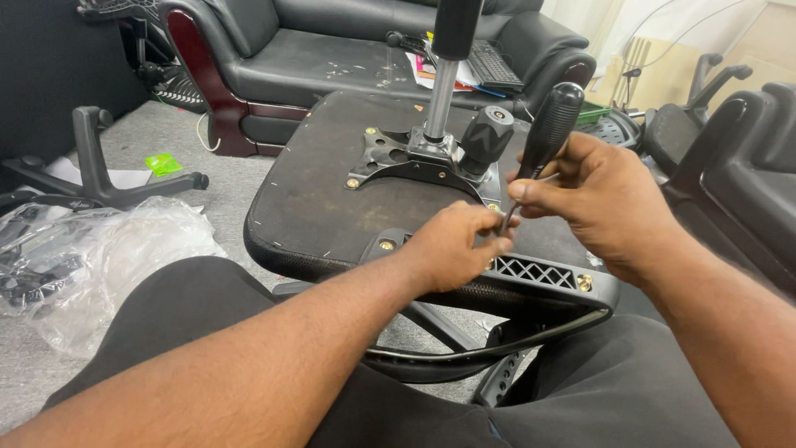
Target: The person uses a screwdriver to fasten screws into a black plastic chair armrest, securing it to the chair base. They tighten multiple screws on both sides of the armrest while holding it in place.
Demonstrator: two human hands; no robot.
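Note:
An upturned office chair seat (332,199) lies across my lap, its black underside facing up. A metal mechanism plate (398,158) with a gas cylinder (441,91) and a black knob (487,137) is bolted to it. My right hand (601,199) grips a black-handled screwdriver (549,129), tip pointing down. My left hand (456,245) pinches the screwdriver's shaft near the tip, over the armrest bracket (539,272), which has brass-coloured bolts.
A black leather sofa (332,58) stands behind the seat, with a keyboard (495,62) and papers on it. A chair base (91,162) and a clear plastic bag (91,265) lie on the grey carpet at left. More black chairs (746,158) crowd the right.

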